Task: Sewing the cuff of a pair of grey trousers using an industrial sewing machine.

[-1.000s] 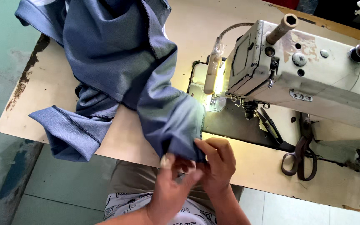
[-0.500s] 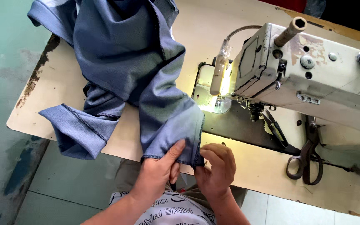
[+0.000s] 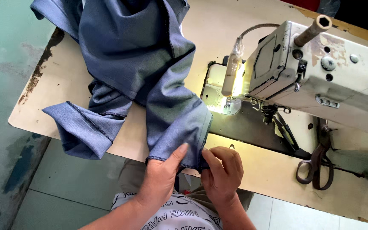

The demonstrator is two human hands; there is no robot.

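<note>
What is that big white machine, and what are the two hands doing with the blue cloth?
This picture comes from a camera worn on the person's head, looking down. The big white metal machine is a sewing machine, with a little lamp shining by its needle. It sits on a worn cream wooden table. A large blue fabric garment lies piled across the table. The left hand and the right hand pinch its stitched hem at the near table edge. Dark metal scissors lie to the right.

A worn cream worktop (image 3: 243,25) is filling the frame's middle, a scuffed green floor (image 3: 5,85) showing at left.
</note>
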